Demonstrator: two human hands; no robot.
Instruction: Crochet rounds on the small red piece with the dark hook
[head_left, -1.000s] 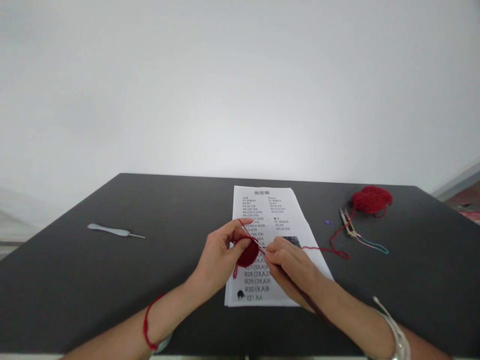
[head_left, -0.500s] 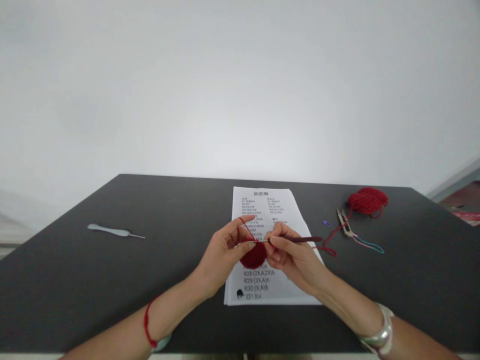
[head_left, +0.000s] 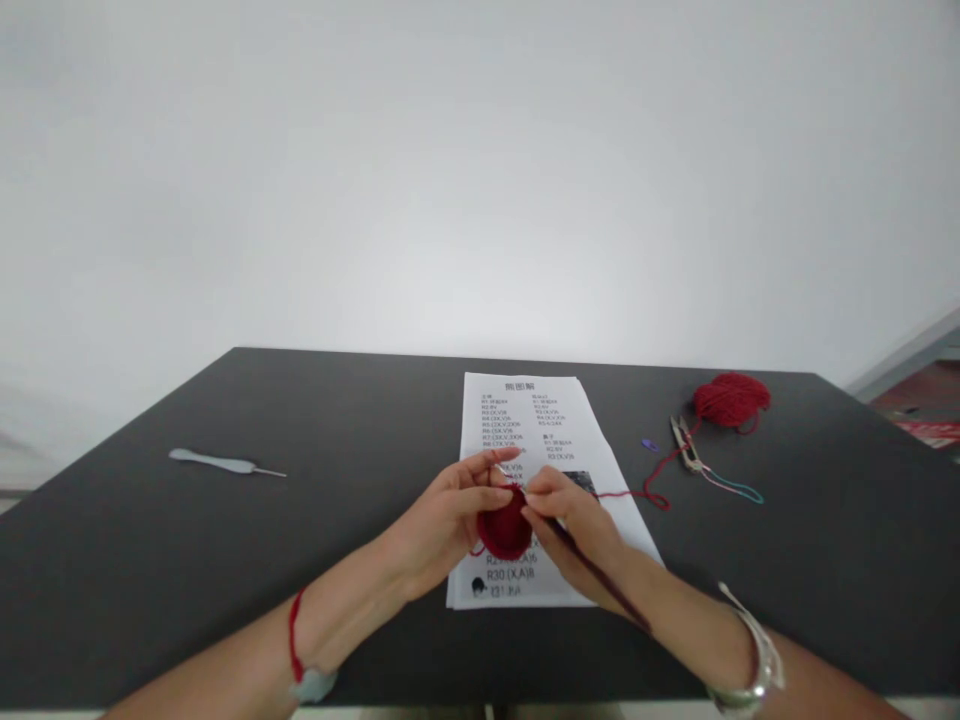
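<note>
A round piece of dark red crochet (head_left: pixel 505 530) is pinched at its upper edge by my left hand (head_left: pixel 439 515), thumb on the near side and index finger stretched above. My right hand (head_left: pixel 577 530) is closed on a crochet hook (head_left: pixel 600 575) with a dark red-brown handle, which slants down toward my right wrist. The hook's tip is at the top edge of the crochet, mostly hidden by fingers. From behind my right hand, red yarn (head_left: pixel 656 490) trails across the table to a yarn ball (head_left: pixel 731 400).
Under my hands lies a printed pattern sheet (head_left: pixel 589 440) on the black table (head_left: pixel 360 420). Small scissors (head_left: pixel 684 445) with a pink and blue cord, and a purple stitch marker (head_left: pixel 649 445), lie at right. A grey-handled crochet hook (head_left: pixel 225 462) rests at left.
The hook's handle has swung from pointing right to slanting down toward my right wrist. The crochet piece has tipped and shows more of its face. The view has shifted slightly.
</note>
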